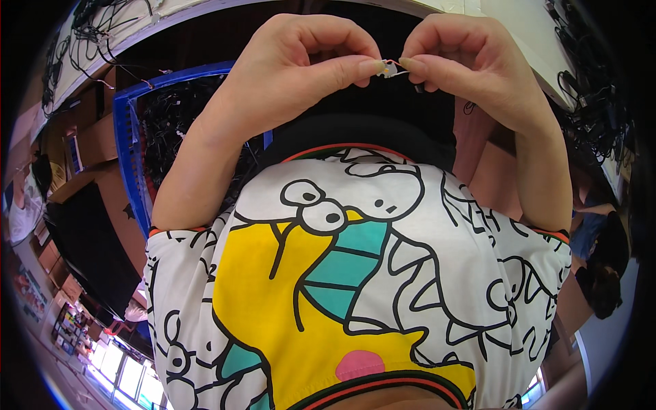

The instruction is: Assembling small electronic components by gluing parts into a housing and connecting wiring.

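Both of my hands are raised at the top middle, close together over my dark lap. Between thumb and fingertips, my left hand (311, 72) pinches a small pale part (391, 70) with a yellowish spot on it; its exact kind is too small to make out. Thin red and white wires (402, 66) run from that part to my right hand (471, 68), whose thumb and forefinger are closed on them. Just below the right fingertips a small black piece (419, 87) shows, perhaps the wires' other end. The fingers partly cover the part and the wires.
A blue crate (126, 130) filled with black cables (174, 123) stands to my left. Pale tabletop (526, 48) stretches along the far side, with bundles of black cables (591, 89) at right and more cables (89, 31) at left. Cardboard boxes (96, 140) lie left; another person (605, 260) is at right.
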Tool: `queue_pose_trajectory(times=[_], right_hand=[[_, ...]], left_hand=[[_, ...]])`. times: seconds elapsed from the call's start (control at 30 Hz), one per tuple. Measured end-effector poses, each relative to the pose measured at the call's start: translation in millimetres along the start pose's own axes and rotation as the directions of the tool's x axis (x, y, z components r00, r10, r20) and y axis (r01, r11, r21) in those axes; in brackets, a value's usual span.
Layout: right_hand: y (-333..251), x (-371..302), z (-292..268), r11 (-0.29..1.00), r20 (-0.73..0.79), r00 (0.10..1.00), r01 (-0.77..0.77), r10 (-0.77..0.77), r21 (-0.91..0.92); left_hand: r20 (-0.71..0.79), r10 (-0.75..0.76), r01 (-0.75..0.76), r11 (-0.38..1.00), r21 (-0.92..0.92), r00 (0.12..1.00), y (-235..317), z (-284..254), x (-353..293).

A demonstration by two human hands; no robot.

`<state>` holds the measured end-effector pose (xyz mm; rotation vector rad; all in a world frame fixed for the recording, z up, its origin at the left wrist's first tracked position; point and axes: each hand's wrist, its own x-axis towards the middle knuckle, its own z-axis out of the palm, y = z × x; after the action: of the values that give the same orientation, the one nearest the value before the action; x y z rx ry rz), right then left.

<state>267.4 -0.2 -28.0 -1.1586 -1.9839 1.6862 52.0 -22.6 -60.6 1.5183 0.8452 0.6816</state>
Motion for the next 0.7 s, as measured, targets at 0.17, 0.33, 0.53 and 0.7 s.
queue_pose_trajectory(times=[0.17, 0.33, 0.53, 0.7], right_hand=[[3.6, -0.3, -1.7, 0.998, 0.035, 0.998, 0.049, -0.048, -0.028], [2.1, -1.0, -0.4, 0.997, 0.009, 0.999, 0.053, -0.053, -0.052], [5.9, 0.9, -2.4, 0.997, -0.002, 0.998, 0.061, -0.061, -0.039], [12.1, -0.2, 6.3, 0.984, -0.024, 0.984, 0.176, -0.175, 0.031]], left_hand=[[0.014, 0.01, -0.01, 1.0, 0.013, 1.0, -1.5, -0.1, 2.0], [0.024, 0.007, -0.006, 1.0, -0.03, 1.0, -5.9, 1.0, 2.8], [0.023, 0.023, -0.02, 0.989, -0.144, 0.999, -7.0, 3.4, 6.0], [-0.073, 0.011, -0.033, 0.949, -0.313, 0.997, -13.0, 7.3, 4.5]])
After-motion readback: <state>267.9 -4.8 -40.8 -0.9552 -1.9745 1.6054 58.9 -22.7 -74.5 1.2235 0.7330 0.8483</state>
